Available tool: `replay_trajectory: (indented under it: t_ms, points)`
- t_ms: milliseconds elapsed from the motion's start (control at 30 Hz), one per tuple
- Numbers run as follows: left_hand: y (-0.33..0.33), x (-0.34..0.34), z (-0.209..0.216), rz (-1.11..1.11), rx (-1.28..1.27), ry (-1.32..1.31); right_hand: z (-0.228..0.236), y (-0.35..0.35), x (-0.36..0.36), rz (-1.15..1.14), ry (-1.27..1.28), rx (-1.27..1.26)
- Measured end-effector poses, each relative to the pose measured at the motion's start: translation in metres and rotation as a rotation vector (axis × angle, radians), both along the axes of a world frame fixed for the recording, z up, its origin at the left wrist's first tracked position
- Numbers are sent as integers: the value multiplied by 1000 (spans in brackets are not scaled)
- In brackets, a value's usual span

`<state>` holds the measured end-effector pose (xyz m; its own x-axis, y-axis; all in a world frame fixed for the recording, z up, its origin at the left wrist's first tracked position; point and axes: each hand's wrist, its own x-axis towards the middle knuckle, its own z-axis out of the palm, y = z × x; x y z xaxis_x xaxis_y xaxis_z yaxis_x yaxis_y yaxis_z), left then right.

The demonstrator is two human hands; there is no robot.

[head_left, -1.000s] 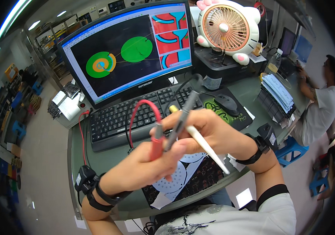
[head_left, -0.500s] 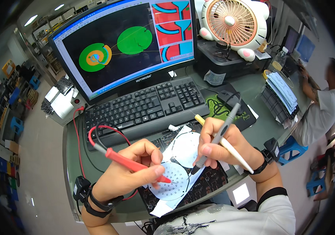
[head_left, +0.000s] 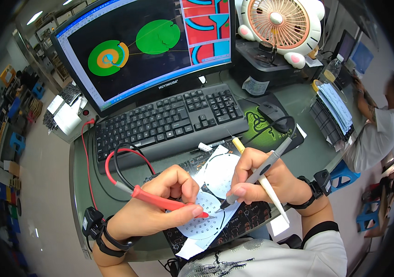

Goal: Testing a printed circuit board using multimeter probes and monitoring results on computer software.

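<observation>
My left hand (head_left: pixel 167 198) grips a red test probe (head_left: pixel 160 201), its tip down on a round white circuit board (head_left: pixel 199 228) dotted with small square pads. Between the fingers of my right hand (head_left: pixel 263 180) is a grey-black test probe (head_left: pixel 266 165). Its point is at the same board, close to the red probe's tip; contact cannot be made out. A white stick tool with a yellow end (head_left: pixel 273 202) and a thin needle is also held in my right hand. A second round white board (head_left: pixel 221 171) adjoins the first, partly behind my right fingers.
Under the boards lies a dark printed mat (head_left: pixel 245 224). Beyond are a keyboard (head_left: pixel 169 122), a monitor (head_left: pixel 127 87), a mouse (head_left: pixel 272 112) and a fan (head_left: pixel 276 21). A red lead (head_left: pixel 87 161) runs down at left. Another person (head_left: pixel 376 138) sits at far right.
The red probe's tip has shifted right across the board and the grey-black one's left, so the two tips are closer. The view has shifted slightly.
</observation>
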<state>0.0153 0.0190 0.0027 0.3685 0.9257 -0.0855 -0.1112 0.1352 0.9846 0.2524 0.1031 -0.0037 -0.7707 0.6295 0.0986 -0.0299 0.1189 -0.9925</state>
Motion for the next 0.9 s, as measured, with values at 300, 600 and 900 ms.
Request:
replay_trajectory:
  t_ms: [300, 600, 900]
  points:
    - [-1, 2, -1, 5, 23, -7, 1, 0, 0, -2, -23, 24]
    - [-7, 5, 10, 21, 30, 163, -2, 0, 1, -13, -25, 43]
    - [-9, 7, 11, 25, 50, 176, 5, -1, -1, 3, -47, 259]
